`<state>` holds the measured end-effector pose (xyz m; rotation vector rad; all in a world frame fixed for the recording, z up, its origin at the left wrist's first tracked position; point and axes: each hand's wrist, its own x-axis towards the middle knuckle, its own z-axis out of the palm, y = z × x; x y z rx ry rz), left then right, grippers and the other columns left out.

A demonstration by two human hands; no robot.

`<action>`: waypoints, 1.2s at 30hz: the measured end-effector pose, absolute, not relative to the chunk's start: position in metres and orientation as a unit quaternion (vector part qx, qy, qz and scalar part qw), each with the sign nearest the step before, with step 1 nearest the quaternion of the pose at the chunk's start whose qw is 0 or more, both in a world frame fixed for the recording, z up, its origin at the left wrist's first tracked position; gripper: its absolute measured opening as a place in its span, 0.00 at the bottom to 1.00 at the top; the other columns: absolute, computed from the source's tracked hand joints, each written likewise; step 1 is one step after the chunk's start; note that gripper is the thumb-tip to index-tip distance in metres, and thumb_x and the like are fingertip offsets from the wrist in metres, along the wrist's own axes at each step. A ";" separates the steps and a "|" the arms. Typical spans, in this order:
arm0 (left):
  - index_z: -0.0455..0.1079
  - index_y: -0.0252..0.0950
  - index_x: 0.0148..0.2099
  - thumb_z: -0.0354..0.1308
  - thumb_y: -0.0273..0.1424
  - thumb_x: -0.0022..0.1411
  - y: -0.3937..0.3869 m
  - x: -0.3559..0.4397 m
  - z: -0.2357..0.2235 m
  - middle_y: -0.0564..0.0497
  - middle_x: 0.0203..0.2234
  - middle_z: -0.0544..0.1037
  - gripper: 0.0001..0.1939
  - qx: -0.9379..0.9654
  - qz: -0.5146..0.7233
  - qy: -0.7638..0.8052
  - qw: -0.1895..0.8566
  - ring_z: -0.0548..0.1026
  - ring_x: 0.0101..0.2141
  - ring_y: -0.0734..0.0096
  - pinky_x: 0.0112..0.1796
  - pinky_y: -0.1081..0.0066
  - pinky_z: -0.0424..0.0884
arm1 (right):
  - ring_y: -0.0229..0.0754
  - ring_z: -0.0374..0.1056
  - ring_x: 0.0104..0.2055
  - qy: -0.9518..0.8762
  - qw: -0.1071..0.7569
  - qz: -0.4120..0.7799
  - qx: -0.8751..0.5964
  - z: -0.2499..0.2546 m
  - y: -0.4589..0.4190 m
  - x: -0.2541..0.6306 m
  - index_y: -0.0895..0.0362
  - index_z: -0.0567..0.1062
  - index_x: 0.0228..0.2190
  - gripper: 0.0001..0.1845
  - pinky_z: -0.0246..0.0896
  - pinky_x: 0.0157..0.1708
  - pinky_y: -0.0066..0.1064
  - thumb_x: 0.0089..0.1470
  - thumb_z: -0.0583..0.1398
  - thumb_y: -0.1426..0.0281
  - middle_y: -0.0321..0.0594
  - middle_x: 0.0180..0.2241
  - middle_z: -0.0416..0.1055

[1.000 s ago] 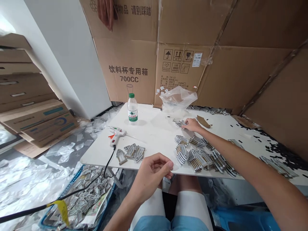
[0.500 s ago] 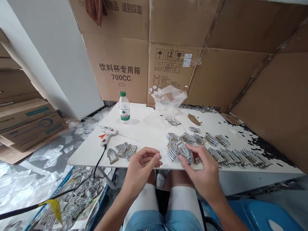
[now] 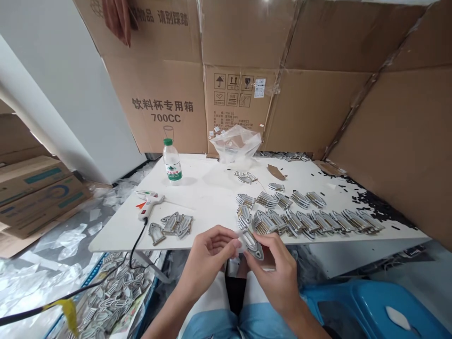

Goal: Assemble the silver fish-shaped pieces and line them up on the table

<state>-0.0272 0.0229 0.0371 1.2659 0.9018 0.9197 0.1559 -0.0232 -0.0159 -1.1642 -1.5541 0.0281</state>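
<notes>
Above my lap, at the table's front edge, my right hand (image 3: 277, 268) pinches a flat grey metal buckle (image 3: 251, 245) with slots and a pointed end. Whether more than one is stacked there I cannot tell. My left hand (image 3: 213, 249) is closed beside it, thumb and index finger pressed together at the buckle's left end. A small pale, film-like piece (image 3: 242, 239) shows at those fingertips; its exact kind is unclear. Just beyond my hands, rows of similar buckles (image 3: 300, 221) lie overlapped on the white table (image 3: 208, 193). A smaller loose group of buckles (image 3: 173, 223) lies to the left.
A white glue gun (image 3: 150, 207) with a black cord rests at the left, near a green-capped bottle (image 3: 172, 162). Behind stands a clear plastic bag (image 3: 236, 143) against cardboard walls (image 3: 240, 37). Small black pieces (image 3: 374, 202) are scattered right. A blue stool (image 3: 381, 306) stands below.
My right hand has brought the buckle down and left, off the table's edge to my left fingertips. More buckles now show in the front row. The view has shifted slightly right.
</notes>
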 end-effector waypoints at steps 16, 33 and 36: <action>0.79 0.36 0.41 0.75 0.44 0.61 0.016 -0.014 0.032 0.48 0.27 0.83 0.18 0.514 0.411 0.419 0.625 0.84 0.33 0.63 0.36 0.68 0.82 | 0.45 0.77 0.37 -0.644 0.571 0.011 -0.508 -0.025 -0.025 0.148 0.54 0.78 0.50 0.14 0.76 0.33 0.34 0.62 0.67 0.73 0.43 0.38 0.78; 0.82 0.37 0.38 0.70 0.38 0.64 0.015 -0.014 0.030 0.45 0.33 0.85 0.09 0.590 0.427 0.450 0.516 0.83 0.32 0.62 0.32 0.68 0.81 | 0.46 0.78 0.38 -0.651 0.574 -0.014 -0.496 -0.028 -0.027 0.146 0.54 0.78 0.50 0.16 0.78 0.34 0.34 0.61 0.67 0.75 0.44 0.40 0.79; 0.84 0.39 0.39 0.68 0.36 0.66 0.015 -0.016 0.028 0.46 0.34 0.84 0.07 0.637 0.434 0.440 0.462 0.82 0.31 0.63 0.32 0.68 0.80 | 0.45 0.79 0.37 -0.662 0.569 -0.024 -0.488 -0.028 -0.027 0.146 0.55 0.78 0.52 0.17 0.78 0.33 0.33 0.62 0.67 0.76 0.45 0.40 0.79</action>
